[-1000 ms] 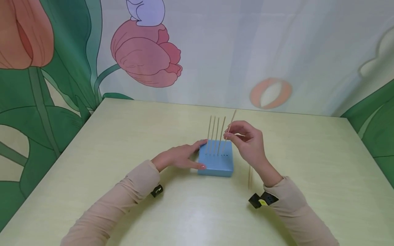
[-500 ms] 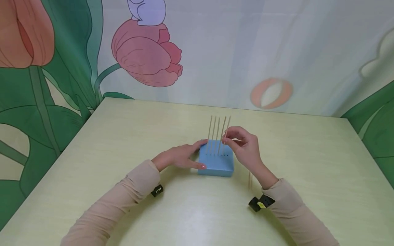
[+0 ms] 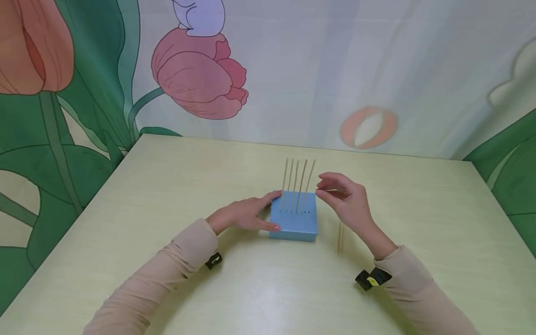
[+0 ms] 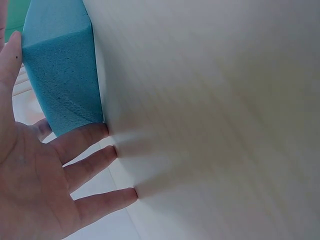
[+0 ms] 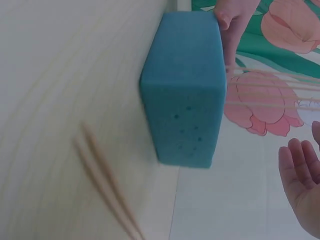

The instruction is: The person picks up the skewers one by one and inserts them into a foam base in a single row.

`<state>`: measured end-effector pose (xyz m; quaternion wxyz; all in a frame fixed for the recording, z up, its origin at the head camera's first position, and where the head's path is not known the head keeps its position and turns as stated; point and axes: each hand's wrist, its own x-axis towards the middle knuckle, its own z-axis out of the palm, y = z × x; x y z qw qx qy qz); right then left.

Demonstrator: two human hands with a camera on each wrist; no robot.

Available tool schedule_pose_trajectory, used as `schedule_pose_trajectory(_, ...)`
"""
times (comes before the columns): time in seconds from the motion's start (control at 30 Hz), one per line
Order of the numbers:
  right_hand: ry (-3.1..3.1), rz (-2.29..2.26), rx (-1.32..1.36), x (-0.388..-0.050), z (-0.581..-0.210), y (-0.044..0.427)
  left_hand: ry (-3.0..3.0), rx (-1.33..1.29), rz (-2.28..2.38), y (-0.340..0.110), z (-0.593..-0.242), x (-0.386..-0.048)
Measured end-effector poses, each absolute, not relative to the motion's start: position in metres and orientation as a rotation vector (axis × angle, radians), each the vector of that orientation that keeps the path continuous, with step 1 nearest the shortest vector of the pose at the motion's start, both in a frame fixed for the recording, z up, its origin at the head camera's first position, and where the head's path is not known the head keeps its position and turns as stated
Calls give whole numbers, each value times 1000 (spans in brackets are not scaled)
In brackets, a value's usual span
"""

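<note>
A light blue foam block (image 3: 295, 226) lies on the table, with several thin wooden sticks (image 3: 295, 186) standing in a row of holes in its top. Two small dark holes show at the right end of that row. My left hand (image 3: 244, 213) rests against the block's left side, thumb at the near edge and index finger at the far corner. In the left wrist view its fingers (image 4: 92, 167) are spread and straight, tips at the tabletop. My right hand (image 3: 345, 197) hovers just right of the rightmost stick, apart from it. It holds nothing, its fingers loosely bent.
A pair of loose sticks (image 3: 340, 239) lies on the pale table (image 3: 268, 288), right of the block and below my right wrist. Behind the table's far edge hangs a curtain (image 3: 289, 70) printed with flowers. The block's right side (image 5: 187, 127) has small pits.
The stick that my right hand was pinching now stands in the block at the row's right end. My right hand has let go and drawn away to the right. My left hand stays put.
</note>
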<state>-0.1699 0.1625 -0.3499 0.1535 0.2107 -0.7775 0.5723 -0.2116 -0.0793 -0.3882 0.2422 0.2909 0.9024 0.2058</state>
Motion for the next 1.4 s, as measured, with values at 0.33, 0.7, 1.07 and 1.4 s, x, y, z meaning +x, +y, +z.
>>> schedule_pose_trajectory(0.33, -2417, 1447, 551, -179, -364, 198, 2464, 785, 558, -80, -387, -211)
schedule_pose_trajectory(0.7, -2691, 1284, 454, -196, -387, 230, 2474, 796, 553, -80, -390, -212)
schedule_pose_trajectory(1.07, -2951, 1180, 443, -217, -402, 252, 2471, 802, 541, -80, -389, -211)
schedule_pose_trajectory(1.4, -3180, 784, 481, -235, -409, 261, 2472, 791, 542, -81, -388, -211)
